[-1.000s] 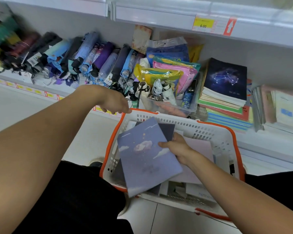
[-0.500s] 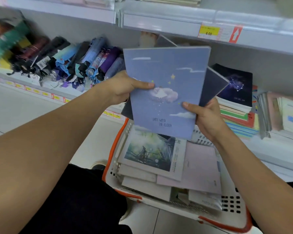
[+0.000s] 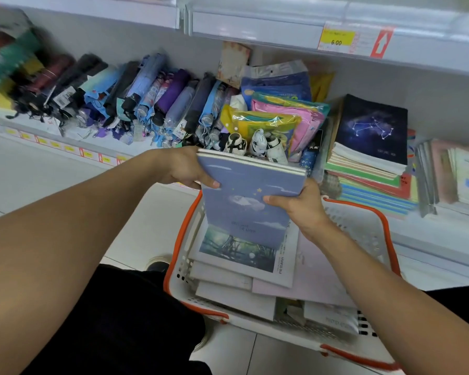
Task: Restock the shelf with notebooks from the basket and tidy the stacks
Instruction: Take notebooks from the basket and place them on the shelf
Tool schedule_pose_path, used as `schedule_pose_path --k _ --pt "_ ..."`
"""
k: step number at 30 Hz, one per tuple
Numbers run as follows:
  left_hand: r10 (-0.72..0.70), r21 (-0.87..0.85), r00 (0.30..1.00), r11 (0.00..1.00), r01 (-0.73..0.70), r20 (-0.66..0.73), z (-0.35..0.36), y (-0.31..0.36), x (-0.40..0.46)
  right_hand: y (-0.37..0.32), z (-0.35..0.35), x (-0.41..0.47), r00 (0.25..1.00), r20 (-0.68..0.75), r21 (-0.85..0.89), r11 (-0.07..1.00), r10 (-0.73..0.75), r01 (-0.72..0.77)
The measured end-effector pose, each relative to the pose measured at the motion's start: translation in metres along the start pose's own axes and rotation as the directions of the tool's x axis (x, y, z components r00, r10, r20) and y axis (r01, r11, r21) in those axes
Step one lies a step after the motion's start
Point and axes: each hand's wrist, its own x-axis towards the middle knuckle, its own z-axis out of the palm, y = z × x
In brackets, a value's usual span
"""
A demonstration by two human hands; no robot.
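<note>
A small bundle of notebooks [image 3: 244, 201], topped by a blue cover with a cloud and stars, stands on its lower edge over the basket. My left hand [image 3: 186, 169] grips its upper left corner. My right hand [image 3: 298, 204] grips its right side, thumb across the cover. The white basket with an orange rim [image 3: 363, 228] sits below and holds several more notebooks, one with a painted bridge scene [image 3: 238, 249]. On the shelf to the right lies a stack of notebooks with a dark constellation cover [image 3: 371, 131] on top.
Folded umbrellas [image 3: 136, 96] fill the shelf at left. Bright plastic pouches [image 3: 276, 123] stand in a clear bin between the umbrellas and the notebook stack. More stationery [image 3: 455, 174] lies at far right. An upper shelf edge with a yellow price tag [image 3: 336, 39] runs overhead.
The fanned notebooks held up before the shelf have been squared into one bundle and lowered, bottom edge now down in the basket. A second ago only my right hand held them.
</note>
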Motion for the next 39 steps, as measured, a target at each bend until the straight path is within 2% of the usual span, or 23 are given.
schedule_pose_path --k 3,6,8,10,13,15,17,19,21,23,26,28,30,31,34,36,39 --pt "-0.033 0.105 0.999 0.994 0.029 0.035 -0.005 -0.010 0.001 0.014 0.000 -0.004 0.997 0.075 0.006 1.000 0.029 -0.029" --pt "-0.079 0.208 0.990 0.977 0.054 0.117 -0.009 -0.021 0.000 0.024 0.006 -0.015 0.992 0.117 -0.103 0.994 0.055 -0.043" --pt "-0.012 0.162 0.993 0.987 -0.007 0.113 -0.013 -0.019 -0.005 0.017 0.009 -0.017 0.996 0.074 -0.083 0.995 0.057 -0.051" --pt "0.121 0.053 0.989 0.991 -0.126 0.089 -0.021 -0.005 -0.012 -0.008 0.009 -0.011 0.998 0.036 -0.003 0.999 0.054 -0.054" --pt "0.288 -0.178 0.958 0.943 -0.283 0.005 -0.033 0.023 -0.032 -0.074 0.006 0.002 1.000 0.002 0.234 0.972 -0.007 0.006" --pt "0.362 -0.201 0.931 0.909 -0.365 -0.053 -0.033 0.042 -0.045 -0.128 0.004 0.012 0.997 -0.054 0.356 0.932 -0.059 0.075" --pt "0.460 -0.255 0.867 0.830 -0.497 -0.193 -0.030 0.063 -0.058 -0.179 0.000 0.022 0.983 -0.139 0.356 0.920 -0.120 0.163" --pt "0.540 -0.282 0.754 0.708 -0.647 -0.375 -0.027 0.088 -0.071 -0.221 -0.006 0.028 0.972 -0.148 0.312 0.924 -0.182 0.221" --pt "0.568 -0.290 0.660 0.609 -0.739 -0.491 -0.027 0.111 -0.086 -0.246 -0.010 0.023 0.977 -0.066 0.282 0.936 -0.201 0.212" --pt "0.553 -0.318 0.622 0.550 -0.772 -0.554 -0.033 0.129 -0.100 -0.256 -0.011 0.010 0.983 0.044 0.245 0.956 -0.180 0.164" --pt "0.506 -0.366 0.642 0.542 -0.757 -0.576 -0.045 0.142 -0.111 -0.262 -0.007 -0.009 0.976 0.180 0.167 0.982 -0.119 0.089" --pt "0.460 -0.463 0.717 0.554 -0.692 -0.523 -0.050 0.149 -0.114 -0.269 -0.006 -0.006 0.988 0.127 0.240 0.969 -0.088 0.055" --pt "0.466 -0.632 0.783 0.473 -0.614 -0.412 -0.053 0.154 -0.117 -0.279 -0.008 0.010 0.999 0.042 0.325 0.946 -0.030 0.014" --pt "0.483 -0.690 0.786 0.415 -0.593 -0.385 -0.055 0.155 -0.117 -0.286 -0.009 0.022 0.999 0.032 0.366 0.930 0.011 -0.022" --pt "0.431 -0.706 0.758 0.315 -0.635 -0.490 -0.063 0.151 -0.114 -0.307 -0.015 0.078 0.993 0.018 0.474 0.873 0.116 -0.111" --pt "0.367 -0.661 0.750 0.357 -0.660 -0.550 -0.062 0.141 -0.108 -0.326 -0.017 0.121 0.992 -0.026 0.491 0.866 0.127 -0.098" --pt "0.275 -0.616 0.773 0.478 -0.626 -0.572 -0.058 0.125 -0.094 -0.345 -0.011 0.171 0.989 -0.052 0.458 0.884 0.136 -0.098"
